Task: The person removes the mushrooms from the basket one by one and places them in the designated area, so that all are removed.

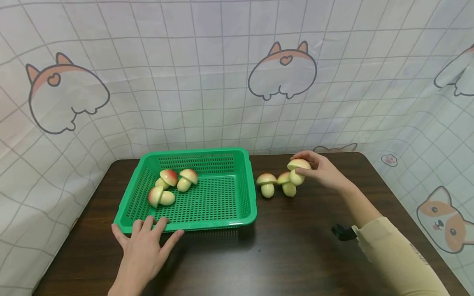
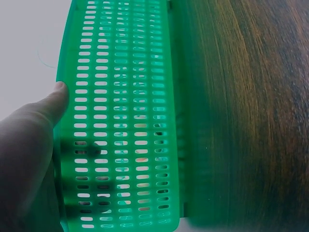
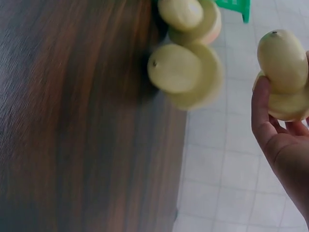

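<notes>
My right hand (image 1: 326,170) holds a toy mushroom (image 1: 298,168) with a pale stem and a yellow-to-red cap, lifted off the table. In the right wrist view the mushroom (image 3: 285,63) is stem up between thumb and fingers. Two more mushrooms stand just left of it: one (image 1: 266,185) near the basket, another (image 1: 288,185) partly behind the held one. My left hand (image 1: 142,250) grips the near rim of a green basket (image 1: 222,225), fingertips over the edge. The left wrist view shows the thumb (image 2: 53,104) at the rim. Three mushrooms (image 1: 161,196) lie inside on the left.
Basket and mushrooms are on a dark wood table (image 1: 281,255). A white gridded cloth (image 1: 200,82) with cartoon dogs hangs behind and at the sides. A black strap end (image 1: 343,232) sticks out by the right sleeve (image 1: 400,255).
</notes>
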A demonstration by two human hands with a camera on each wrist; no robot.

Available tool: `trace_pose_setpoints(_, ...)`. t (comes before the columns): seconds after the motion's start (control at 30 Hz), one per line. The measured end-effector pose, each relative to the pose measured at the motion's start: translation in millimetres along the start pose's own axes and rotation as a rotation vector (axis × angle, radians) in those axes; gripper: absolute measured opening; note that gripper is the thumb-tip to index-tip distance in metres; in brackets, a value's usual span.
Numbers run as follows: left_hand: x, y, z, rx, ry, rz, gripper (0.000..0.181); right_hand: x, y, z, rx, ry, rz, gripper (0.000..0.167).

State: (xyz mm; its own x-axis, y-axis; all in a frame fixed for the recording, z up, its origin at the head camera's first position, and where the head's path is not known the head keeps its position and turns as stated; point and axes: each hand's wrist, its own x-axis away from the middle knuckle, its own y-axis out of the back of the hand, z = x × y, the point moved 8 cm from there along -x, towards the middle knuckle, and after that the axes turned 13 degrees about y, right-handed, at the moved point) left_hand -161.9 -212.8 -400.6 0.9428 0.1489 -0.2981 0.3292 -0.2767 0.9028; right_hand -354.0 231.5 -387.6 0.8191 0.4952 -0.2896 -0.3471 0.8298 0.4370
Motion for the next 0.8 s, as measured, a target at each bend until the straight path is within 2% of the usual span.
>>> trace_pose_setpoints(0.43,0.9,0.4,-0.1,-0.003,-0.003,-0.003,0.051,23.2,14.8,-31.0,0.008,-0.021,-0.014,0.044)
trace_pose_setpoints(0.63,1.3,0.0,-0.3,-0.004,-0.002,0.003,0.051,29.3,19.9,-44.4,0.032,-0.019,-0.016,0.043)
trace_pose_setpoints(0.8,0.5,0.2,-0.3,-0.006,-0.002,0.002,0.051,32.5,21.3,-58.4,0.007,-0.041,-0.022,0.045)
